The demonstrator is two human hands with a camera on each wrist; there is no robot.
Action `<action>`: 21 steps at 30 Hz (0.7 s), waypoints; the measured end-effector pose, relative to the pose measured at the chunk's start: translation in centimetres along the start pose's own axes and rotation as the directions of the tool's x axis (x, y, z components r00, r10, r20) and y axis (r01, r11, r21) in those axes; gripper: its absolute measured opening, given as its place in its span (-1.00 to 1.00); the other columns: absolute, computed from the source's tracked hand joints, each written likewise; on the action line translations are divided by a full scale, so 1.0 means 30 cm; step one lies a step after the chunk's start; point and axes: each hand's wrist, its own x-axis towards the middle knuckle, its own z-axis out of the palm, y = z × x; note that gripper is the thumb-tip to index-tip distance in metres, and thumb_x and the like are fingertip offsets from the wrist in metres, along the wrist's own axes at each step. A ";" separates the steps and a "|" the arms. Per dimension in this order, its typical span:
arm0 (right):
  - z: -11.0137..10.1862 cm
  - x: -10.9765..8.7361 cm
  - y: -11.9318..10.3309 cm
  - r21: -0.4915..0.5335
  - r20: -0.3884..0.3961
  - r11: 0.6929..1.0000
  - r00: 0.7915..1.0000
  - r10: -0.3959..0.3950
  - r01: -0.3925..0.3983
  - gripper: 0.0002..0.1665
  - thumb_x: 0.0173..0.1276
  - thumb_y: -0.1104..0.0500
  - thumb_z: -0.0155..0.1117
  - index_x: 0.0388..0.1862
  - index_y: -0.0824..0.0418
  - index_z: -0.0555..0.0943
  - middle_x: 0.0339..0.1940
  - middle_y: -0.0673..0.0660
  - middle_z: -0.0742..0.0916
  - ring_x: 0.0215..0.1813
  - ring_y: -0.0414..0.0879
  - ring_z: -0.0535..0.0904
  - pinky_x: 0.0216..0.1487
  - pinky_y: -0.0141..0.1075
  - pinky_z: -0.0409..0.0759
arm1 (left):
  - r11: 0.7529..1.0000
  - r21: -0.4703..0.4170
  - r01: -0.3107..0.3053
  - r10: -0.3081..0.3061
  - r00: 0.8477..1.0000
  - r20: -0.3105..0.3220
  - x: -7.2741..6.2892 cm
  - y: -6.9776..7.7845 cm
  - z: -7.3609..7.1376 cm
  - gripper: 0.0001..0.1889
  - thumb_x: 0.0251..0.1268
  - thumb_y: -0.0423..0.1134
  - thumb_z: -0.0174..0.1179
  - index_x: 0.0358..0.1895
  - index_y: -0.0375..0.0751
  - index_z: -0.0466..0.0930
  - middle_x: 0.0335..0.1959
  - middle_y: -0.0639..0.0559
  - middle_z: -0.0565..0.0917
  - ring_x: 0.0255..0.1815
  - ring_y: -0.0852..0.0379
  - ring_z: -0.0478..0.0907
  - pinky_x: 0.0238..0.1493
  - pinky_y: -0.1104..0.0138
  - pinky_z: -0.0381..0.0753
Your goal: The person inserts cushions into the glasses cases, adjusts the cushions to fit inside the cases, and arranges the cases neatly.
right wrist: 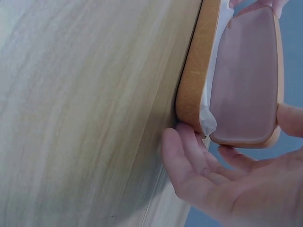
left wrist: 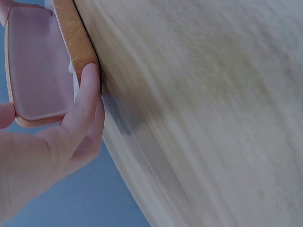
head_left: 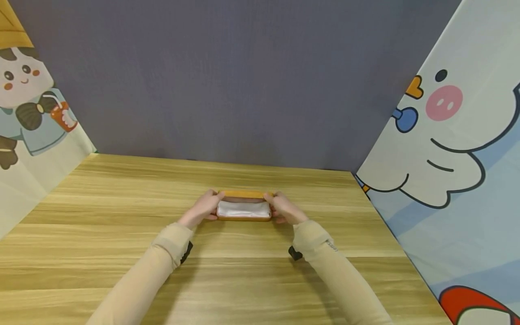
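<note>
The orange case [head_left: 244, 206] was held at both short ends, near the middle of the wooden table [head_left: 122, 253] and a bit toward the far edge. It was half open: the base rested on the tabletop and the lid was raised, with some white cloth or tissue [head_left: 243, 209] seen inside. The left hand [head_left: 204, 208] was curled round the left end, fingers on the base side and thumb on the lid, and the right hand [head_left: 284, 209] was clamped the same way on the right end (the wrist views showed the thumbs and fingers set apart with the case between them).

What could have gone wrong: the grip was only at the corners, so the lid could probably have snapped down on a fingertip if the thumbs slipped. The white stuff was bunched at the rim, especially on the right end, so it would likely have been caught in the seam. The case might also have been skidded across the smooth wood if one hand pushed harder.

Around it: a grey back wall [head_left: 227, 76] and cartoon-printed panels, left [head_left: 28, 104] and right [head_left: 443, 149]. Nothing was seen standing in the way of either hand.
</note>
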 end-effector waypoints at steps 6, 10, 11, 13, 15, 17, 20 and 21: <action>0.002 0.004 0.005 0.006 -0.005 1.000 1.000 0.006 -0.006 -0.25 0.50 -0.11 -0.05 0.47 0.27 0.07 0.23 0.35 0.46 0.20 0.18 0.44 0.16 0.06 0.54 | 1.000 -0.018 -0.004 0.004 1.000 0.023 0.001 -0.010 -0.004 -0.36 0.55 -0.05 -0.26 0.44 -0.48 -0.07 0.35 -0.45 0.19 0.24 -0.30 0.36 0.14 0.05 0.61; 0.004 0.003 0.007 0.010 -0.003 1.000 1.000 0.007 -0.007 -0.27 0.51 -0.08 -0.05 0.46 0.29 0.08 0.22 0.36 0.48 0.21 0.20 0.45 0.19 0.08 0.52 | 1.000 -0.019 -0.008 0.009 0.999 0.041 0.001 -0.013 -0.006 -0.36 0.56 -0.06 -0.26 0.45 -0.49 -0.11 0.39 -0.47 0.13 0.30 -0.35 0.30 0.18 0.02 0.58; 0.004 0.003 0.006 0.013 -0.002 1.000 1.000 0.008 -0.008 -0.27 0.51 -0.08 -0.05 0.46 0.30 0.08 0.22 0.36 0.48 0.22 0.21 0.45 0.19 0.09 0.52 | 1.000 -0.019 -0.010 0.011 0.999 0.044 0.001 -0.012 -0.007 -0.36 0.56 -0.07 -0.26 0.45 -0.49 -0.12 0.39 -0.47 0.12 0.31 -0.36 0.29 0.19 0.02 0.57; 0.004 0.003 0.006 0.013 0.000 1.000 1.000 0.007 -0.007 -0.27 0.52 -0.07 -0.06 0.46 0.30 0.07 0.22 0.37 0.48 0.24 0.22 0.45 0.21 0.10 0.51 | 1.000 -0.020 -0.012 0.013 0.999 0.050 0.001 -0.011 -0.007 -0.36 0.56 -0.07 -0.26 0.45 -0.49 -0.12 0.39 -0.48 0.12 0.31 -0.36 0.29 0.19 0.02 0.57; 0.002 0.002 0.006 0.014 0.002 1.000 1.000 0.006 -0.006 -0.27 0.52 -0.06 -0.06 0.47 0.31 0.06 0.23 0.37 0.47 0.24 0.23 0.45 0.21 0.10 0.51 | 1.000 -0.018 -0.014 0.015 0.998 0.055 0.000 -0.010 -0.008 -0.37 0.56 -0.08 -0.26 0.44 -0.50 -0.12 0.39 -0.48 0.12 0.31 -0.36 0.29 0.19 0.01 0.57; 0.000 0.002 0.006 0.014 0.003 1.000 1.000 0.005 -0.005 -0.28 0.52 -0.06 -0.06 0.46 0.32 0.06 0.22 0.38 0.48 0.24 0.23 0.46 0.21 0.09 0.51 | 1.000 -0.014 -0.015 0.016 0.998 0.057 0.000 -0.009 -0.009 -0.37 0.56 -0.08 -0.26 0.44 -0.50 -0.12 0.39 -0.47 0.12 0.31 -0.36 0.29 0.18 0.01 0.57; -0.002 0.004 0.006 0.003 0.004 1.000 1.000 -0.001 0.001 -0.30 0.53 -0.05 -0.07 0.44 0.34 0.08 0.21 0.39 0.48 0.22 0.23 0.47 0.19 0.08 0.54 | 1.000 -0.006 -0.016 0.017 0.998 0.054 -0.001 -0.009 -0.009 -0.37 0.56 -0.08 -0.25 0.44 -0.49 -0.10 0.39 -0.47 0.13 0.30 -0.35 0.30 0.17 0.02 0.58; -0.003 0.004 0.006 0.002 0.004 1.000 1.000 -0.001 0.001 -0.30 0.53 -0.05 -0.07 0.44 0.34 0.09 0.20 0.40 0.48 0.22 0.23 0.47 0.18 0.07 0.54 | 1.000 -0.003 -0.016 0.016 0.998 0.053 -0.001 -0.008 -0.008 -0.37 0.56 -0.08 -0.25 0.44 -0.49 -0.10 0.39 -0.47 0.14 0.30 -0.35 0.31 0.17 0.03 0.59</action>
